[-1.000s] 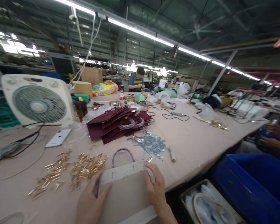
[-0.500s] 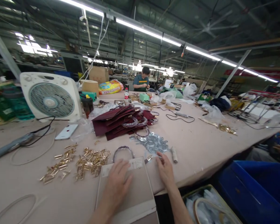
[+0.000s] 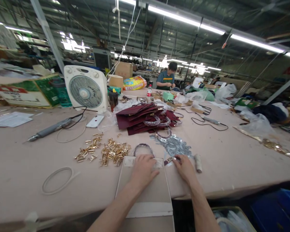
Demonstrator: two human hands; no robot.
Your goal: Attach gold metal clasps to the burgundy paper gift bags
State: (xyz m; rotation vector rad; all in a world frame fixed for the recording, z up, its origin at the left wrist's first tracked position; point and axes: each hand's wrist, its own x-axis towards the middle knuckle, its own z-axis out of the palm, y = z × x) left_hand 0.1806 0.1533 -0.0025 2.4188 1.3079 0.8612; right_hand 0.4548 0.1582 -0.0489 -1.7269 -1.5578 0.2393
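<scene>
My left hand [image 3: 143,170] lies with fingers spread on a beige flat panel [image 3: 149,193] at the table's front edge. A wrapped loop handle [image 3: 144,145] sticks out beyond the panel's far edge. Beside the panel's right corner is a small dark strap with a gold metal piece [image 3: 168,160]. My right hand [image 3: 185,166] is closed at the strap's right, its fingertips together on something small that I cannot make out. Just beyond it lies a pile of small grey metal pieces [image 3: 177,145]. To the right stands a pale roll [image 3: 198,163].
Gold fittings [image 3: 114,151] lie left of the panel, near a grey electric tool [image 3: 53,128] and a phone [image 3: 95,121]. Behind are stacked maroon pieces [image 3: 135,119] and a fan [image 3: 85,88]. Another person [image 3: 165,79] works across the table.
The view has turned left, showing more of the table's left side. My right hand's fingers have closed near the strap; my left hand stays on the panel.
</scene>
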